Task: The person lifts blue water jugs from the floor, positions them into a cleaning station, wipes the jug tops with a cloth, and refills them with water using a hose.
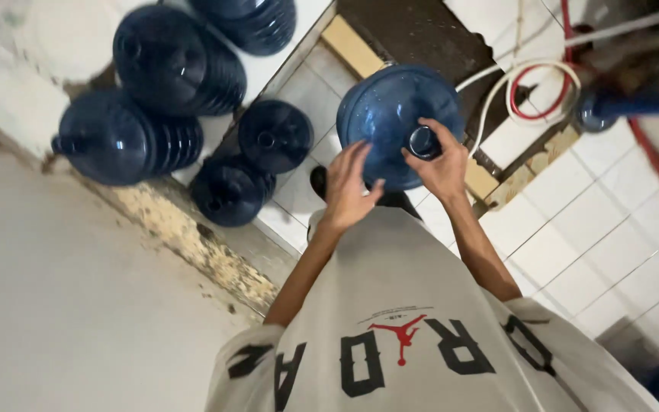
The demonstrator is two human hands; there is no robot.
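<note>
A large blue water jug (390, 107) stands in front of me on the tiled floor, its open neck pointing up at the camera. My right hand (442, 164) is closed around the jug's neck. My left hand (347, 189) lies against the near shoulder of the jug, fingers spread, gripping nothing. My pale printed shirt fills the bottom of the view.
Several dark blue jugs (169, 61) lie on a white ledge and on the floor at the left. A plain wall with a chipped edge (184, 229) runs along the left. Coiled white and red hoses (543, 91) and a blue pipe (634, 103) are at the upper right.
</note>
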